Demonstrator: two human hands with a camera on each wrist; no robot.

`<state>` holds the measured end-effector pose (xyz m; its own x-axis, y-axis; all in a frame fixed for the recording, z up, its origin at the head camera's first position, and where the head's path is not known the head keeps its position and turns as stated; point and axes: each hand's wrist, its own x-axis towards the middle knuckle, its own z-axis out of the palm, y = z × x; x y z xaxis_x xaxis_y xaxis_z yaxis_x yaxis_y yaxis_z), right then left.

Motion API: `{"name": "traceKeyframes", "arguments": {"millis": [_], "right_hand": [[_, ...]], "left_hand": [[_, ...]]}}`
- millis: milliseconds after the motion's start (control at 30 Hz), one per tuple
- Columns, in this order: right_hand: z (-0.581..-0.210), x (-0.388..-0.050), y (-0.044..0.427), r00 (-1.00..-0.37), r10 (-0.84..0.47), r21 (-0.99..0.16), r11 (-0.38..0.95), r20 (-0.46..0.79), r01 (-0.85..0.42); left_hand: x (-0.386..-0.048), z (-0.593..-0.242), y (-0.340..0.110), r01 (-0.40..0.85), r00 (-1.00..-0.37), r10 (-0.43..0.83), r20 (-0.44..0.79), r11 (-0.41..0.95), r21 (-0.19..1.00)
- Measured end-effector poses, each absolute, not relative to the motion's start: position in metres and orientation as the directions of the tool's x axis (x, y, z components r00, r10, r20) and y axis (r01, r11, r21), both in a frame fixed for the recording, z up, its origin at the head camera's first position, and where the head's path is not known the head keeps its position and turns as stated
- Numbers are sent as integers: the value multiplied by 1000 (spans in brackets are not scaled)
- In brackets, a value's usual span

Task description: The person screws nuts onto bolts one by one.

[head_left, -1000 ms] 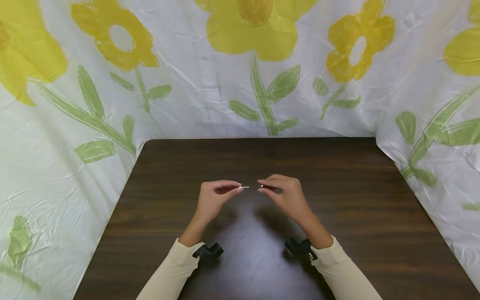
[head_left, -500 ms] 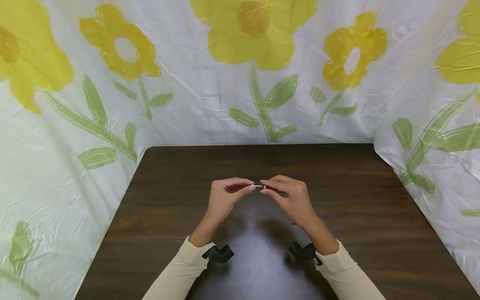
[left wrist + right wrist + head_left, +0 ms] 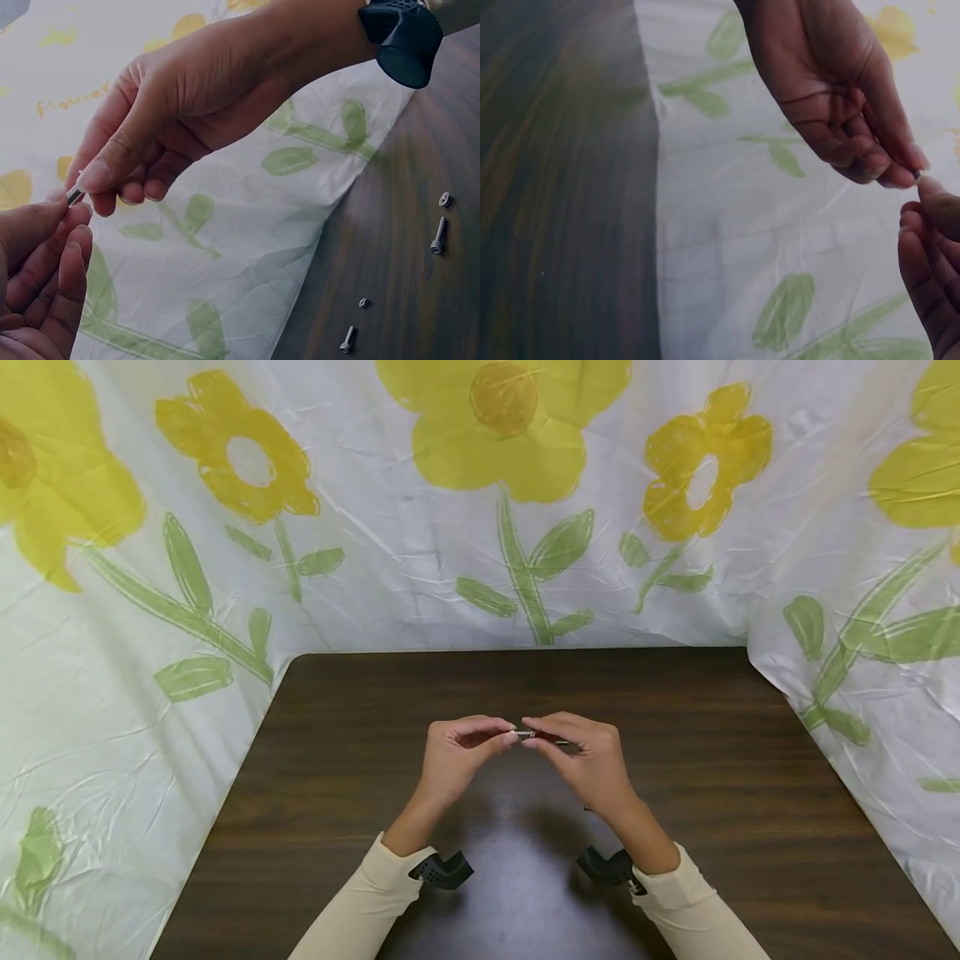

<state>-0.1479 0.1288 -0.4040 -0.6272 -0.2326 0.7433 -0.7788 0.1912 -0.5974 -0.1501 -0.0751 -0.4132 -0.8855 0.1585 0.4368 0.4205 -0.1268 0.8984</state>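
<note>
Above the table, my left hand [image 3: 453, 760] pinches a small metal bolt [image 3: 519, 733] between thumb and fingertips, its shank pointing right. My right hand [image 3: 588, 756] holds a small nut [image 3: 531, 734] in its fingertips, mostly covered by them. Bolt and nut meet end to end; how far one is in the other I cannot tell. The left wrist view shows the bolt [image 3: 75, 195] between both sets of fingertips. In the right wrist view the fingertips hide nearly all of the joined pieces.
On the dark wooden table [image 3: 337, 827], the left wrist view shows two loose bolts, a larger one [image 3: 439, 236] and a smaller one [image 3: 347, 340]. Beside them lie a larger nut [image 3: 445, 199] and a smaller nut [image 3: 364, 303]. A flowered curtain [image 3: 405, 552] surrounds the table.
My left hand has moved right, bringing the bolt from a gap away up to the nut. The right hand has shifted slightly right. The head view has tilted a little upward.
</note>
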Motion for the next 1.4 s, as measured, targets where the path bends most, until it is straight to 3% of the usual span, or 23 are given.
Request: {"name": "traceKeyframes", "arguments": {"millis": [167, 600, 900, 1400], "right_hand": [[-400, -144, 126, -674, -175, -639, 217, 718, -738], [-400, -146, 126, -600, -185, -572, 185, 778, -799], [-405, -150, 126, -614, -169, -594, 155, 771, -789], [-404, -158, 127, -635, -147, -622, 127, 758, -772]], "left_hand": [[-149, -410, -74, 435, -878, 161, 451, -128, 891], [-149, -410, -76, 464, -867, 155, 474, -100, 880], [-146, -399, -75, 500, -855, 147, 498, -24, 866], [-148, -384, -71, 554, -821, 149, 551, -28, 832]]}}
